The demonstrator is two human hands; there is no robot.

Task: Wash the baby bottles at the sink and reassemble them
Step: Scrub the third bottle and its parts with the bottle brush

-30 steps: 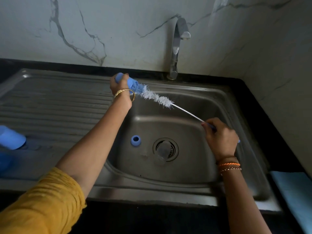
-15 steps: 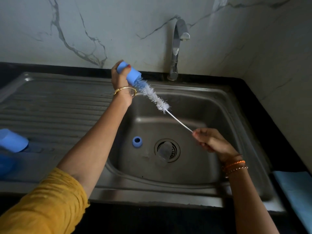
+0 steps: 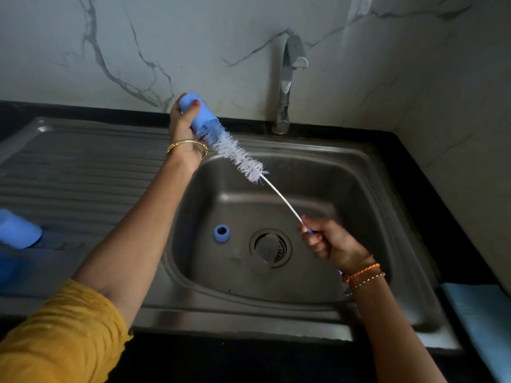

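Two hands over the sink [image 3: 359, 161]: left hand [image 3: 182, 125] fingers around blue bottle [image 3: 203, 117], right hand [image 3: 329, 241] fingers around brush [image 3: 240, 158] handle.

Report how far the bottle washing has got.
Done: nothing looks reassembled. In hand: left hand holds a blue bottle; right hand works the brush at its mouth. Left: the blue ring in the sink, another blue bottle on the drainboard, assembly.
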